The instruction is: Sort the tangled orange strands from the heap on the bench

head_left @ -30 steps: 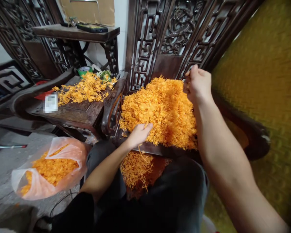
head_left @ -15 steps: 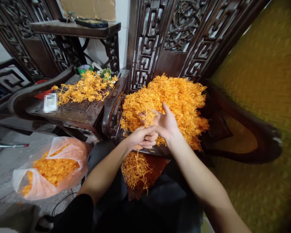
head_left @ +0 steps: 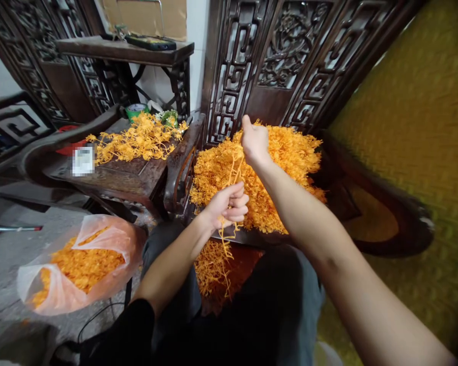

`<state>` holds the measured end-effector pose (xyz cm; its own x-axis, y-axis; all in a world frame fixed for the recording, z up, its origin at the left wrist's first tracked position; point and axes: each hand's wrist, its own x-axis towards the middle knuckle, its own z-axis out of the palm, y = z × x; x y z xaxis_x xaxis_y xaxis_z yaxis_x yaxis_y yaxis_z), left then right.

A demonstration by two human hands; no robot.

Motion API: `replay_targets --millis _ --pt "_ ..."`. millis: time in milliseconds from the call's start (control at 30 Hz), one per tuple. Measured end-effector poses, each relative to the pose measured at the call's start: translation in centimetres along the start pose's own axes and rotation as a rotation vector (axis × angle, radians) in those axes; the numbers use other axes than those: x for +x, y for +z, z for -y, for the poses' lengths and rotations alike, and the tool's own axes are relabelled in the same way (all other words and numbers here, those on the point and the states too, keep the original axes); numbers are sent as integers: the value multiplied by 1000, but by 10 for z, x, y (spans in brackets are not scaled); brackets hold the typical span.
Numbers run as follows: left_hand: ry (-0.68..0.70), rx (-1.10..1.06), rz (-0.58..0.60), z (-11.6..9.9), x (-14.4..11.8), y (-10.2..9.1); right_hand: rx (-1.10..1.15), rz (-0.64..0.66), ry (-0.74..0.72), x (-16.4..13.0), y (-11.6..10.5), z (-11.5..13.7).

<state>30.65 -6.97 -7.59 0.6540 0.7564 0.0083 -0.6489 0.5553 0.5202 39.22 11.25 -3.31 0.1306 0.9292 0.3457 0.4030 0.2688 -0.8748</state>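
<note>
My left hand [head_left: 229,207] is closed around thin orange sprigs [head_left: 234,170], which look like plastic flower stems. Their upper strands rise towards my right hand, and bare ends dangle below my left fist. Higher up, my right hand [head_left: 255,140] is closed with the thumb up, in front of a big heap of orange sprigs [head_left: 290,157] on a dark wooden chair. Its fingers face away from me, so what they grip is hidden. Between my knees, loose orange stems [head_left: 209,267] lie on a reddish-brown surface [head_left: 248,262].
At left, a wooden chair seat [head_left: 137,175] bears more orange sprigs [head_left: 137,140] and a green tape roll [head_left: 136,110]. On the floor stands a pinkish plastic bag [head_left: 132,239] filled with orange pieces [head_left: 87,267]. A small table [head_left: 110,48] holds a phone-like device [head_left: 150,42].
My right hand has gone up and away from my left, turning from open palm to closed. My left hand keeps its grip, and the strands between the hands now stretch upward.
</note>
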Motion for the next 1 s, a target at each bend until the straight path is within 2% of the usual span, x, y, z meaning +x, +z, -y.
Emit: replay_targets --millis 100,200,233,300,367,433,533,633,733,800,900,1000 --pt "36 5 16 -5 -3 -1 -145 -99 -3 31 -3 7" --pt "-22 100 95 -1 -12 -4 -217 -294 46 70 -32 6" --pt "-32 149 109 0 -14 -7 -211 -313 37 82 -45 4" --pt "-16 262 104 0 -13 -15 -172 -252 80 100 -67 2" --pt "59 374 26 -3 -7 -24 -108 -138 148 103 -78 2" --pt "199 473 -136 -8 1 -32 -43 -33 223 86 -79 3" --pt "383 538 -374 -12 9 -38 26 129 272 28 -68 1" --pt "468 540 -430 -12 9 -40 -54 361 123 -44 -57 -1" --pt "484 568 -408 -9 7 -40 -123 475 -8 -94 -53 2" --pt "461 558 -403 -8 7 -41 -100 526 13 -106 -51 5" --pt "445 506 -401 -8 11 -41 -92 561 63 -102 -50 7" --pt "451 503 -392 -12 17 -40 -259 456 -101 -86 -48 4"
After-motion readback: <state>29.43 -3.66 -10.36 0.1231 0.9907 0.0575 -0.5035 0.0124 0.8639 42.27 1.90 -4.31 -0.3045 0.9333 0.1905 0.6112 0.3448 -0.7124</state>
